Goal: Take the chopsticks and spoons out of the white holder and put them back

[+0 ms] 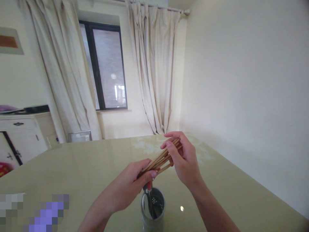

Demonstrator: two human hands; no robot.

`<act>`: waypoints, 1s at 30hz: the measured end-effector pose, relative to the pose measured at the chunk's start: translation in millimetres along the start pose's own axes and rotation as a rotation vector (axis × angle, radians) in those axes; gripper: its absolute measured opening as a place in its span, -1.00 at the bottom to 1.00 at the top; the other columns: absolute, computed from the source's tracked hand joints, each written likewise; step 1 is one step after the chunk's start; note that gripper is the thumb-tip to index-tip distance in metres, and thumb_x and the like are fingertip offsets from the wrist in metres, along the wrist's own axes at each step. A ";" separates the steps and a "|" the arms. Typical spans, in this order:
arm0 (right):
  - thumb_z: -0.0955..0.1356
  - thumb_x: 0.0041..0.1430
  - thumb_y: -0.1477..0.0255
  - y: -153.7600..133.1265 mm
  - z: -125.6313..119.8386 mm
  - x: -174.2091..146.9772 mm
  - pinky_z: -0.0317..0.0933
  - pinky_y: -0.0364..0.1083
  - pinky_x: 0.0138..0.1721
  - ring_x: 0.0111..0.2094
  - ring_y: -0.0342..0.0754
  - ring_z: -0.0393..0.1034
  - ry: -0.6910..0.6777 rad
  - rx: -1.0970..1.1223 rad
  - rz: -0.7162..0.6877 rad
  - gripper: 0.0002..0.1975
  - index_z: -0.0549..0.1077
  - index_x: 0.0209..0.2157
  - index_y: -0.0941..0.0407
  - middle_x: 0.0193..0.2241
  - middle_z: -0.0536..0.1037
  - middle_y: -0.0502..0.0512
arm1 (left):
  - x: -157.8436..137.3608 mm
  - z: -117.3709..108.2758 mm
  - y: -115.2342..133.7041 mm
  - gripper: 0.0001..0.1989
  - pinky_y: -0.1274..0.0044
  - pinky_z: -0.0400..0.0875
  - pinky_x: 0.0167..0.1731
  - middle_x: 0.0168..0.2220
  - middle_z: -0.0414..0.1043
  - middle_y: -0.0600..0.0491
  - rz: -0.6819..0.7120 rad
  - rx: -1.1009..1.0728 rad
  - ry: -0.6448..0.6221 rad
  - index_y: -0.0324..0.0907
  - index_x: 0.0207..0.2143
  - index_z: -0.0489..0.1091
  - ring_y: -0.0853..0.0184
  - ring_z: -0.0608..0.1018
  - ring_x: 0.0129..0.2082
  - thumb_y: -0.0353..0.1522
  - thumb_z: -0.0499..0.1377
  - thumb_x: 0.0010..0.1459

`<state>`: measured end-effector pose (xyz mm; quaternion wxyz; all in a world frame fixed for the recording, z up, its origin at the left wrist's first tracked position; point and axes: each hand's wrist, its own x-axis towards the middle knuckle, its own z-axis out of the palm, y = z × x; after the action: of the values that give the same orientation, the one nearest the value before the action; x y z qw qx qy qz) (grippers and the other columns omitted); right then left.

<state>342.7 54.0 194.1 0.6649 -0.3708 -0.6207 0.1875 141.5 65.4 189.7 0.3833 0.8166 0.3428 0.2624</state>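
A bundle of wooden chopsticks slants between my two hands above the table. My left hand is closed round the lower left end of the bundle. At the upper right end, my right hand has its fingers and thumb closed on the sticks. Just below my left hand stands a grey utensil holder with holes in its bottom. A metal utensil, perhaps a spoon, leans in it, its upper part hidden behind my left hand.
The glossy greenish table runs up to the white wall on the right. A white cabinet stands at the left. Behind are a window and beige curtains. A pixelated purple patch covers the lower left.
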 end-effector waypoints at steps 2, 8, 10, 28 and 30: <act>0.37 0.39 0.30 -2.5 -2.9 1.2 0.30 -0.20 -0.47 -0.41 -0.13 0.45 -0.020 -0.051 -0.033 -0.84 0.52 -0.14 0.08 -0.34 0.61 0.03 | 0.3 -2.4 -0.5 -0.72 0.58 0.24 -0.41 -0.43 0.46 0.16 0.011 -0.001 -0.023 -0.15 -0.38 0.39 0.40 0.43 -0.41 -0.20 0.13 0.36; 0.34 0.43 0.31 -6.9 -1.3 1.5 0.38 -0.14 -0.24 -0.28 -0.09 0.51 -0.116 -0.008 -0.048 -0.81 0.53 -0.03 0.05 -0.25 0.63 0.04 | -5.3 -9.5 -2.8 -0.74 0.55 0.24 -0.36 -0.42 0.48 0.15 0.031 0.188 0.126 -0.12 -0.36 0.38 0.37 0.47 -0.40 -0.23 0.09 0.40; 0.34 0.43 0.31 -4.2 3.4 -0.2 0.40 -0.14 -0.24 -0.27 -0.09 0.52 -0.099 -0.016 -0.035 -0.79 0.49 0.03 0.03 -0.24 0.63 0.04 | -8.5 -5.1 1.9 -0.73 0.55 0.26 -0.34 -0.40 0.49 0.15 0.019 0.195 0.104 -0.10 -0.32 0.38 0.36 0.48 -0.39 -0.21 0.03 0.43; 0.57 0.11 0.33 48.3 16.3 -7.3 0.27 -0.13 -0.26 -0.24 0.01 0.54 -0.928 -0.500 0.122 -0.79 0.68 -0.20 0.05 -0.29 0.69 0.04 | 15.5 -2.3 -186.7 -0.83 0.41 0.41 -0.19 -0.09 0.62 -0.17 -0.701 0.710 0.033 -0.17 -0.22 0.45 0.05 0.65 -0.07 -0.30 0.22 0.14; 0.50 0.17 0.47 51.9 17.7 -6.7 0.24 -0.16 -0.29 -0.29 -0.04 0.54 -0.936 -0.478 0.139 -0.93 0.69 -0.29 0.05 -0.37 0.69 -0.01 | 13.9 -3.0 -186.9 -0.68 0.38 0.42 -0.11 -0.01 0.59 -0.18 -0.697 0.721 0.033 -0.17 -0.15 0.44 0.02 0.62 0.01 -0.23 0.29 0.07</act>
<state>335.5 87.8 151.0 0.1994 -0.4291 -0.8504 0.2299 81.1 165.5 43.1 0.1362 0.7299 0.6698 -0.0035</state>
